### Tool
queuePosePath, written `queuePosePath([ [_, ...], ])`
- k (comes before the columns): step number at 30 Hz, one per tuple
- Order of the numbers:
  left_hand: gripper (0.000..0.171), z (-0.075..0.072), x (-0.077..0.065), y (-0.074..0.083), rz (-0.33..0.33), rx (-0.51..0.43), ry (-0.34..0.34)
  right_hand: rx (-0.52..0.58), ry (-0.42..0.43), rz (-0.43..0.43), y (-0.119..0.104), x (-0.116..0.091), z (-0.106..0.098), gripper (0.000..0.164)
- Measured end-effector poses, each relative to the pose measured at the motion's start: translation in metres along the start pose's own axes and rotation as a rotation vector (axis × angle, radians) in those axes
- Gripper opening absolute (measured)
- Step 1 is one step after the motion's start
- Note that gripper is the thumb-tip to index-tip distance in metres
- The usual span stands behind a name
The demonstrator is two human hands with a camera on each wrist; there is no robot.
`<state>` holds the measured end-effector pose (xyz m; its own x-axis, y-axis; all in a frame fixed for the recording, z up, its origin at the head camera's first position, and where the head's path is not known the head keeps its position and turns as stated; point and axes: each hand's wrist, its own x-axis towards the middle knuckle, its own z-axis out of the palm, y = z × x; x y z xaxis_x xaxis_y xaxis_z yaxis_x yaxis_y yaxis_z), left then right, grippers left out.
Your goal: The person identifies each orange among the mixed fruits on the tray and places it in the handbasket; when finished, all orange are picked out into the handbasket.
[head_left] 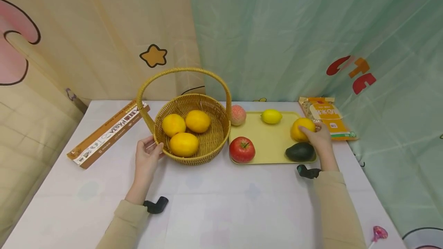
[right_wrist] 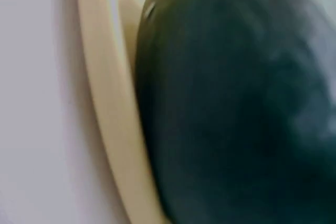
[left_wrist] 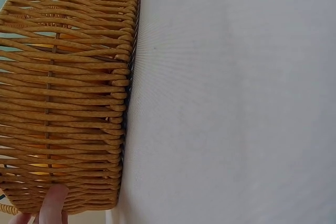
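Note:
A wicker basket [head_left: 214, 138] with a tall handle stands left of centre, holding three yellow-orange fruits [head_left: 184, 144]. At its left front, my left hand [head_left: 147, 158] grips the basket's side near the rim; in the left wrist view a finger [left_wrist: 52, 203] lies against the woven wall. My right hand [head_left: 319, 138] grips another round yellow-orange fruit [head_left: 300, 129] at the right end of a pale yellow tray [head_left: 266, 141]. Just in front of that fruit lies a dark green avocado [head_left: 299, 152]. It fills much of the right wrist view, beside the tray's edge [right_wrist: 107, 98].
On the tray also sit a lemon [head_left: 271, 116], a red tomato-like fruit [head_left: 242, 150] and a pink peach [head_left: 238, 115]. A pasta box [head_left: 109, 133] lies at left, an orange food packet [head_left: 327, 118] at back right. A lollipop [head_left: 379, 233] is near the front right edge.

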<state>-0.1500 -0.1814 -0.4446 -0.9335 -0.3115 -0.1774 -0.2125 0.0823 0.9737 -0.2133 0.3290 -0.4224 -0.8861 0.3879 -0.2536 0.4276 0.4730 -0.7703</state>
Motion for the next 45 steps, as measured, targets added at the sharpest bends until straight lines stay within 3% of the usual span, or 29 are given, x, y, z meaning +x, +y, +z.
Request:
queuePosePath([
  [7, 0.052, 0.0, -0.001, -0.001, 0.003, -0.01, -0.003, 0.109, 0.064, -0.042, -0.011, -0.013, 0.001, 0.091],
  [14, 0.051, 0.0, -0.001, 0.0, 0.008, -0.01, 0.001, 0.16, 0.018, -0.213, -0.048, -0.052, 0.016, 0.086],
  [18, 0.051, 0.0, -0.001, -0.001, 0.006, -0.012, 0.002, 0.18, -0.055, -0.33, -0.065, -0.07, 0.038, 0.084],
  [25, 0.052, 0.001, -0.001, -0.002, 0.005, -0.007, -0.01, 0.207, -0.23, -0.448, -0.092, -0.098, 0.095, 0.08],
  [29, 0.052, 0.001, -0.001, -0.001, 0.016, -0.012, -0.004, 0.206, -0.282, -0.543, -0.106, -0.106, 0.123, 0.079],
  [36, 0.052, 0.001, 0.0, -0.001, 0.016, -0.014, -0.002, 0.145, -0.323, -0.645, -0.121, -0.111, 0.16, 0.075],
  [41, 0.052, 0.001, 0.0, -0.001, 0.011, -0.005, 0.001, 0.012, -0.34, -0.705, -0.127, -0.113, 0.183, 0.077],
  [45, 0.052, 0.001, -0.001, -0.001, 0.009, -0.009, 0.0, -0.134, -0.331, -0.802, -0.128, -0.112, 0.196, 0.073],
])
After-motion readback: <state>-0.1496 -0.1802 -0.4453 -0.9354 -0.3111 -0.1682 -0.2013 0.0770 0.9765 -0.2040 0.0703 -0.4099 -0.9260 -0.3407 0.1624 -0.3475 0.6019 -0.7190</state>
